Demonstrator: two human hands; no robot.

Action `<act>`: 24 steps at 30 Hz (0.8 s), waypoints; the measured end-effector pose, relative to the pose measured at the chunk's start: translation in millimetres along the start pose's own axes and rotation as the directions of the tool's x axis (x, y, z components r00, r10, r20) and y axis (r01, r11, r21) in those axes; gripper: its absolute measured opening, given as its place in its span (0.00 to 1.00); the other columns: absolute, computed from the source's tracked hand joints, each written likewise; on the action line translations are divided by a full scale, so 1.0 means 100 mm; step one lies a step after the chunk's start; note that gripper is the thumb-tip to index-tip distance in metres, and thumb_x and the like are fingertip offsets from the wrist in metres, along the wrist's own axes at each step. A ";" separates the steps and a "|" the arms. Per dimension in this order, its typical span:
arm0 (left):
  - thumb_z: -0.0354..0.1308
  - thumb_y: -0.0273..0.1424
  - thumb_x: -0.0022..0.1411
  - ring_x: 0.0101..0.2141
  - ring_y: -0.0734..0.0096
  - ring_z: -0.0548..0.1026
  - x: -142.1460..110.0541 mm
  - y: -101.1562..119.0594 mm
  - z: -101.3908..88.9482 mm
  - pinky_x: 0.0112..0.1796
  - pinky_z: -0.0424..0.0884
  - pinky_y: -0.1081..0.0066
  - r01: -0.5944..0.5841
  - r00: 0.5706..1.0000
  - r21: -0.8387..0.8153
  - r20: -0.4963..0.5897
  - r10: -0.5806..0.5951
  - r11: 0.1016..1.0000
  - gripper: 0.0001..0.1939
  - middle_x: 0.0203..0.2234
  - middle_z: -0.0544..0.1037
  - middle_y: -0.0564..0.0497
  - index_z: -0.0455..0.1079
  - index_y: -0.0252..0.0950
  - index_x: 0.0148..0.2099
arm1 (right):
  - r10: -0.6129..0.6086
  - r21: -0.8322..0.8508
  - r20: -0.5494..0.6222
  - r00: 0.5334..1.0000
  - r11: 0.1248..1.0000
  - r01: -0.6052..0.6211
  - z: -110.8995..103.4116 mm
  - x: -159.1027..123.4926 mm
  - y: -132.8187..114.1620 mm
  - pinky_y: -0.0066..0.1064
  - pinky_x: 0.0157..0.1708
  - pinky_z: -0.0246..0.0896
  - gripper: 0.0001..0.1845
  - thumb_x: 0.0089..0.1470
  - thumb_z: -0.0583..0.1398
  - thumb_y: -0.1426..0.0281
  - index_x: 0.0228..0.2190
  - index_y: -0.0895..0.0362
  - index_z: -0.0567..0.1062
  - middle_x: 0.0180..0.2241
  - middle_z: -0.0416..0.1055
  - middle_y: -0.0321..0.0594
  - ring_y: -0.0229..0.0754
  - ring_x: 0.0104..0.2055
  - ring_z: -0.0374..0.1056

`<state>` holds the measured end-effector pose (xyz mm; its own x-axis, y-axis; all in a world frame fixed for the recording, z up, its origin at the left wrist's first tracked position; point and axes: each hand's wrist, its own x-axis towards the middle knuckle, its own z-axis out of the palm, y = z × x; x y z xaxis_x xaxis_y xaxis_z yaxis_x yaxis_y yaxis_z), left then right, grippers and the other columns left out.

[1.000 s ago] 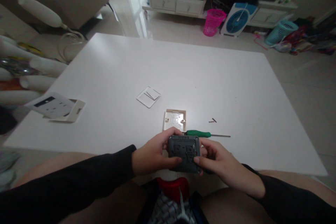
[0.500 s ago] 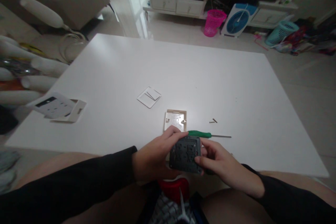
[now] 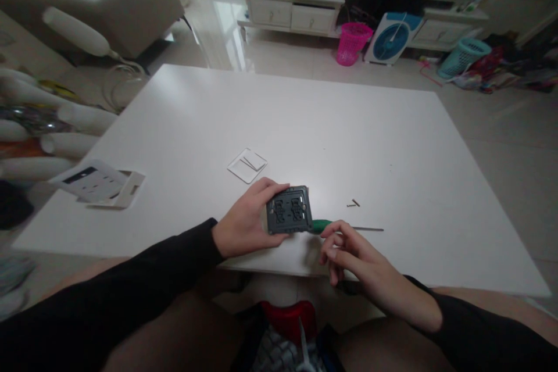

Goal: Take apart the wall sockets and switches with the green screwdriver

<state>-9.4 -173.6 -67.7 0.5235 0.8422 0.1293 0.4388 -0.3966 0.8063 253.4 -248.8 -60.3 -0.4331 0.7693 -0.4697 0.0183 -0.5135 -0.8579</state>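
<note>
My left hand [image 3: 246, 218] grips a dark grey wall switch module [image 3: 290, 210] by its left side, thumb below and fingers above. The module is raised in front of the table edge, its face with two rocker positions towards me. The white mounting box that stood there is hidden behind it. My right hand [image 3: 346, 253] is open with loosely curled fingers, apart from the module. Its fingertips are close to the green handle of a screwdriver [image 3: 321, 225]; whether they touch it I cannot tell. Two small screws [image 3: 353, 204] lie beyond the screwdriver's shaft.
On the white table [image 3: 305, 110] lies a square white frame [image 3: 247, 165] with thin strips inside. A small open box with a printed leaflet [image 3: 93, 183] is at the left edge. Past the table are a pink basket [image 3: 354, 43], a blue fan [image 3: 391, 38] and a cabinet.
My left hand has lifted the module up and left, away from my lap. My right hand has let go of it and stays at the right, fingers loosened.
</note>
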 end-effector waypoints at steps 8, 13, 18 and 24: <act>0.73 0.36 0.52 0.56 0.49 0.72 0.14 -0.28 0.07 0.59 0.68 0.48 -0.041 0.999 0.057 0.002 0.041 0.998 0.38 0.56 0.74 0.38 0.66 0.34 0.63 | 0.046 -0.032 0.094 0.994 0.999 -0.043 0.06 -0.03 -0.05 0.28 0.30 0.61 0.13 0.63 0.63 0.59 0.41 0.54 0.68 0.33 0.68 0.32 0.33 0.28 0.67; 0.73 0.32 0.50 0.55 0.50 0.74 0.16 -0.38 0.17 0.59 0.69 0.49 -0.075 0.997 0.134 0.009 0.074 0.988 0.38 0.56 0.77 0.40 0.66 0.36 0.62 | 0.046 -0.096 0.111 0.993 0.995 -0.036 0.06 -0.04 -0.03 0.30 0.33 0.63 0.13 0.63 0.61 0.59 0.40 0.55 0.69 0.33 0.67 0.33 0.35 0.30 0.66; 0.71 0.31 0.50 0.54 0.50 0.74 0.18 -0.41 0.19 0.58 0.70 0.49 -0.053 0.997 0.152 0.057 0.044 0.987 0.36 0.55 0.78 0.42 0.66 0.37 0.60 | 0.070 -0.180 0.106 0.992 0.982 -0.050 0.06 -0.07 -0.05 0.32 0.34 0.62 0.11 0.61 0.61 0.60 0.39 0.55 0.72 0.31 0.70 0.35 0.38 0.31 0.66; 0.72 0.30 0.50 0.55 0.51 0.74 0.18 -0.39 0.17 0.58 0.70 0.49 -0.017 0.995 0.138 0.102 0.002 0.990 0.35 0.56 0.77 0.43 0.66 0.38 0.60 | 0.087 -0.229 0.093 0.992 0.971 -0.064 0.07 -0.07 -0.07 0.33 0.33 0.60 0.12 0.58 0.63 0.59 0.37 0.55 0.73 0.29 0.68 0.34 0.40 0.31 0.65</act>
<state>-4.8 -148.7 -106.9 0.5963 0.7996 0.0718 0.5266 -0.4571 0.7168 250.4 -253.3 -49.6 -0.5118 0.6828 -0.5214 0.2522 -0.4608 -0.8509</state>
